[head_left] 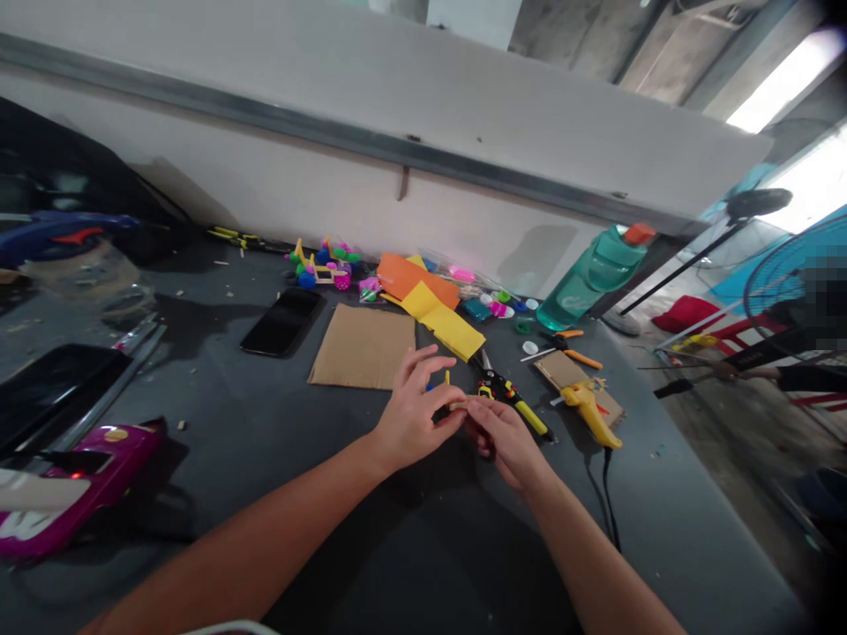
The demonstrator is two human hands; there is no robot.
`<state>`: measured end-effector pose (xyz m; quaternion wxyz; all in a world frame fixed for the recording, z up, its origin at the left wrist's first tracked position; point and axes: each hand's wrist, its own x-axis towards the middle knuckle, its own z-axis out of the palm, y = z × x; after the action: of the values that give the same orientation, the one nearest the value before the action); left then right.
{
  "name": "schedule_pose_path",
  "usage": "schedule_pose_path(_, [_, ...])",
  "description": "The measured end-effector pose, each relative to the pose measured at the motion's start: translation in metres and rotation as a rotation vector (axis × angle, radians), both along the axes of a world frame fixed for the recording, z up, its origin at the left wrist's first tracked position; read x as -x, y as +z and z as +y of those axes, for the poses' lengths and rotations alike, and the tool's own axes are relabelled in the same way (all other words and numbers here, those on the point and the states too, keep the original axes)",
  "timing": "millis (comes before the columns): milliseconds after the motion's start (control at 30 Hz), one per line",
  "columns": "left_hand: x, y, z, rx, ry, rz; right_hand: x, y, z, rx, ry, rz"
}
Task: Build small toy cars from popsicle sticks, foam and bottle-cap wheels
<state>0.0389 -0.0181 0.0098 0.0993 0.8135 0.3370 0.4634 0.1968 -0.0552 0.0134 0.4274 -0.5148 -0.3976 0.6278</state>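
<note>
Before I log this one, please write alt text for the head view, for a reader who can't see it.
The left hand and right hand pinch a small piece over a dark table. Cardboard, yellow paper and yellow-handled pliers lie beyond them; a glue gun lies to the right, with a bottle behind.

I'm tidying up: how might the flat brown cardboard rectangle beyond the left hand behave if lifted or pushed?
The flat brown cardboard rectangle would probably feel light, being a thin sheet. It looks fairly stiff, as it lies flat with straight edges. Pushed, it would likely slide rather than tip, since its broad face rests on the dark grey tabletop.
</note>
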Motion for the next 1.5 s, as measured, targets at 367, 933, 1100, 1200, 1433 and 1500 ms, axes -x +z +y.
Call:
schedule_pose_path(367, [0.001, -0.003, 0.002, -0.049, 0.009, 0.052, -0.005, 0.008, -0.005, -0.490, -0.168, -0.674])
schedule_pose_path(933, [0.014, -0.007, 0.013, 0.066, 0.045, -0.009, -0.018, -0.007, 0.013, -0.460, -0.351, -0.878])
schedule_pose_path(1100, [0.016, -0.019, 0.021, 0.256, -0.059, 0.049, -0.018, -0.011, 0.018, -0.427, -0.334, -0.867])
schedule_pose_path(1200, [0.014, -0.025, 0.023, 0.303, -0.098, 0.138, -0.019, -0.008, 0.021, -0.394, -0.329, -0.849])
schedule_pose_path(1433, [0.019, -0.032, 0.031, 0.236, -0.094, 0.248, -0.019, 0.005, 0.037, -0.410, -0.228, -0.933])
schedule_pose_path(1500, [0.021, -0.034, 0.035, 0.237, -0.043, 0.241, -0.017, 0.010, 0.043, -0.437, -0.198, -0.963])
